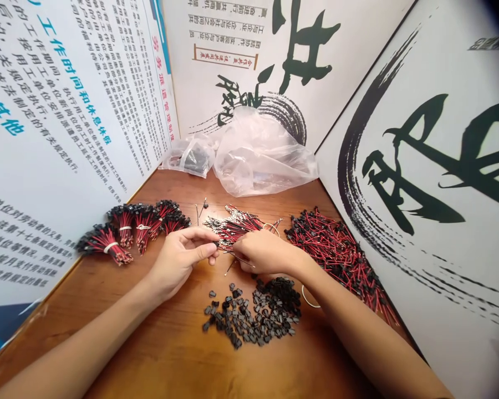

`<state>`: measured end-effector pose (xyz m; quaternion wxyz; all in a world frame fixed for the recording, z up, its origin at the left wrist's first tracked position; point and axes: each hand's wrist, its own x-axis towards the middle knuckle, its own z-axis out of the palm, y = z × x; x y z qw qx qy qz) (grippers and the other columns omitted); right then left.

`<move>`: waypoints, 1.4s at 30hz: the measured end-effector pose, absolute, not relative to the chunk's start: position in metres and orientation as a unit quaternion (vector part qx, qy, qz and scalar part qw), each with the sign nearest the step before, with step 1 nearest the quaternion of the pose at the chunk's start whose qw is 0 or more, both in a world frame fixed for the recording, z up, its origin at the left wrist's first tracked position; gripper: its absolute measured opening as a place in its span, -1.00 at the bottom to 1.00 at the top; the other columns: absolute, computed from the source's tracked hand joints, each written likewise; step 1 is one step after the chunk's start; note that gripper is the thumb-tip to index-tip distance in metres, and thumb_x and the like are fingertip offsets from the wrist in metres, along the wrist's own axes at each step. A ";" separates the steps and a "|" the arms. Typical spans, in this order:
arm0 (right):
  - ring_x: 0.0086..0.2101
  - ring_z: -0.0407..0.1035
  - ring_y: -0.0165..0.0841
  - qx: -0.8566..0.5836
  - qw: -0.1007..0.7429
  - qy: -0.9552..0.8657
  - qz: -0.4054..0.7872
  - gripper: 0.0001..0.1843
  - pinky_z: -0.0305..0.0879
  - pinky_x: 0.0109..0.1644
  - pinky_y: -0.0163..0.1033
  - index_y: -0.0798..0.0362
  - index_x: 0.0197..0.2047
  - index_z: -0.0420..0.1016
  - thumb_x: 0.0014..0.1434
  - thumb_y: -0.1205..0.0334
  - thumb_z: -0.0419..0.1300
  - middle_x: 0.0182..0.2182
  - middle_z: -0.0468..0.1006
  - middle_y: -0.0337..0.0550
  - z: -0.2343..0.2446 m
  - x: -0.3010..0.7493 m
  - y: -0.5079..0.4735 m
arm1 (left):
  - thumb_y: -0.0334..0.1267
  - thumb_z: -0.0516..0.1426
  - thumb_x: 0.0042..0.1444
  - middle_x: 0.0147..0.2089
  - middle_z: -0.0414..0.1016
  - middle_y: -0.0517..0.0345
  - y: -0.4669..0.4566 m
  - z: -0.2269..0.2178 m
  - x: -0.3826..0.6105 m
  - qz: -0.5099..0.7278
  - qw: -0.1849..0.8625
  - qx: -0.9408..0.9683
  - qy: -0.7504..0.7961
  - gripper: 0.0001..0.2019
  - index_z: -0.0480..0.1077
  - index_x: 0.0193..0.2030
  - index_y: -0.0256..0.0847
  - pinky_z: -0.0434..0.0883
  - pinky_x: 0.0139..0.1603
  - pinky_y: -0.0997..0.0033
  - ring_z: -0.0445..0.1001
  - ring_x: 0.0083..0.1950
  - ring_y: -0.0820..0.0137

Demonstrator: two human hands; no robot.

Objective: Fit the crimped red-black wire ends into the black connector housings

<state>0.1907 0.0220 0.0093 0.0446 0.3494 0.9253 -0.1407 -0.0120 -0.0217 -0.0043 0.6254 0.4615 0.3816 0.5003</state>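
The person's left hand (pixel 182 261) and right hand (pixel 268 252) were close together above the middle of the desk. The left grip was almost shut. Its thumb and first finger pinched a tiny dark wire end (pixel 214 244), though it was too small to see well. The right grip was curled in and held a loose bunch of thin red and black wires (pixel 233 227), which fanned out past the fingers and away from the person.

One thin, shiny wire (pixel 238 259) lay between the two hands. Its long side ran from left to right and sloped down toward the person. The left hand was nearer its left end, and the right hand was nearer its right end.

The brown wooden desk (pixel 174 354) held more things. A pile of small black plastic clips (pixel 251 313) lay just below the hands. Neat red and black wire bundles tied with pale bands (pixel 133 230) sat to the left, and a big loose heap of red and black wires with black plugs (pixel 336 260) lay to the right. Clear plastic bags (pixel 261 155) sat at the back, against white boards covered in black brush marks (pixel 419 166).
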 end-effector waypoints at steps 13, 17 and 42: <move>-0.47 0.18 -0.52 0.265 -0.223 0.747 -0.568 -0.82 0.14 -0.38 -0.35 0.06 -0.35 0.25 -0.01 0.50 0.11 -0.45 0.33 -0.34 0.026 0.197 0.019 | -0.35 0.36 -0.02 -0.35 0.53 0.09 -0.022 -0.007 -0.013 0.474 0.630 0.489 0.373 -0.86 0.57 -0.28 -0.27 0.44 -0.39 0.44 0.48 -0.41 0.42; -0.42 0.21 -0.51 0.221 -0.244 0.698 -0.636 -0.76 0.16 -0.36 -0.34 0.04 -0.30 0.19 0.03 0.50 0.16 -0.42 0.35 -0.34 0.027 0.195 0.013 | -0.36 0.36 -0.03 -0.37 0.53 0.11 -0.023 -0.005 -0.012 0.473 0.637 0.485 0.367 -0.87 0.57 -0.29 -0.27 0.44 -0.38 0.45 0.48 -0.42 0.43; -0.39 0.16 -0.47 0.257 -0.224 0.758 -0.556 -0.80 0.12 -0.36 -0.32 0.02 -0.33 0.14 0.14 0.46 0.11 -0.40 0.27 -0.32 0.029 0.193 0.008 | -0.35 0.36 -0.02 -0.36 0.54 0.08 -0.025 -0.010 -0.010 0.462 0.648 0.483 0.366 -0.85 0.57 -0.28 -0.29 0.43 -0.39 0.47 0.47 -0.46 0.47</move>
